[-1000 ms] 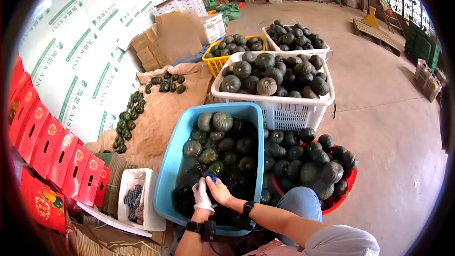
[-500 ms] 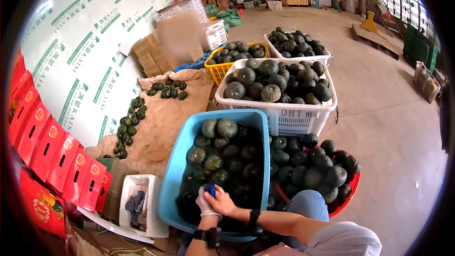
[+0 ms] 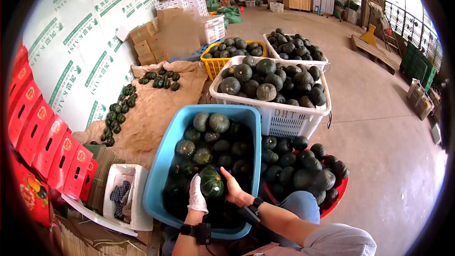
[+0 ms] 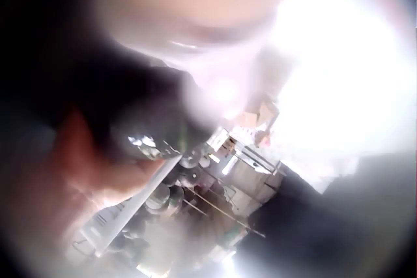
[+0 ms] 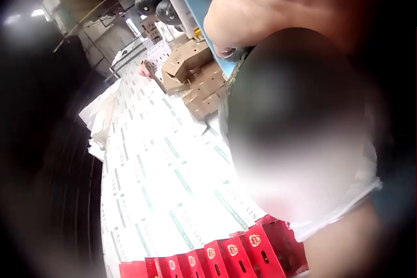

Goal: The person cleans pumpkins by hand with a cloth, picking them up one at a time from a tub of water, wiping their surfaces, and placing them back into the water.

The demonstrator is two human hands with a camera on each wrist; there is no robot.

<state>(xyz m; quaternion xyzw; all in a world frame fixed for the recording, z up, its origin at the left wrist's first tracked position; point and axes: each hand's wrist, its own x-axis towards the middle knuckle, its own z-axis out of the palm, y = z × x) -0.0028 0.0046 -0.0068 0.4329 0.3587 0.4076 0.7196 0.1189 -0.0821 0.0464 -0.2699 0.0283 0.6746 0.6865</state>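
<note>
A wet, dark green pumpkin (image 3: 211, 182) with pale stripes is held between two hands over the blue tub (image 3: 149, 194). My left hand (image 3: 196, 196), in a white glove, grips its left side. The bare right hand (image 3: 233, 191) holds it from the right, thumb side up; its other fingers are largely hidden. Seen from the right wrist, the pumpkin (image 5: 293, 115) is a large dark blur below the bare palm (image 5: 273, 11). More pumpkins (image 3: 203, 156) lie in dark water in the tub.
Right of the tub, a red basin (image 3: 342, 194) is heaped with pumpkins. Beyond stand a white crate (image 3: 294, 118) and a yellow crate (image 3: 213, 68), both full. At left are a foam box (image 3: 137, 208) with cloths, red cartons (image 3: 57, 156) and small pumpkins on a brown sheet (image 3: 156, 109).
Earlier the hands were together around something blue low in the tub. Now they are apart with a striped pumpkin between them, and the blue thing no longer shows clearly.
</note>
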